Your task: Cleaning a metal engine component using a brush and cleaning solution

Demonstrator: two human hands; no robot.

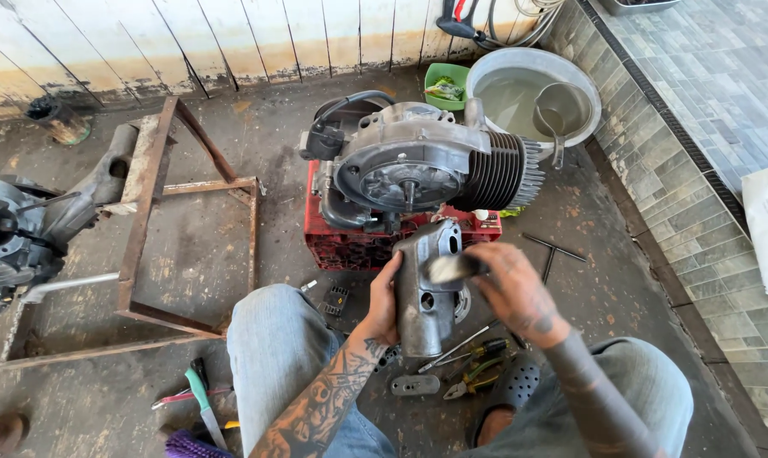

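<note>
- The left hand (382,307) has its grip closed around the side of a grey metal engine cover (425,293), held upright above the floor between the person's knees; the fingers are hidden behind the casting, so only the thumb side and the wrist show.
- The right hand (513,293) has its grip pinched shut on a small brush (448,269), whose bristle end lies against the upper face of the cover; the brush is blurred, and its handle is lost under the fingers.
- Just beyond the grip stands an engine (418,165) with cooling fins, resting on a red crate (358,242); the engine hides most of the crate's top, and what the crate holds cannot be seen.
- Farther beyond the grip, to its right, a round grey basin (494,72) holds murky liquid, with a metal ladle (560,110) sitting in it.
- Beside the basin a small green tub (445,75) holds something leafy or wrapped, too small to make out.
- Below the grip, on the floor, lie a screwdriver (465,346), pliers (473,380) and a flat metal plate (415,385), partly hidden by the forearms.
- Well off to the left of the grip sits a rusty steel frame (146,195); another engine (11,242) is cut off by the left edge.
</note>
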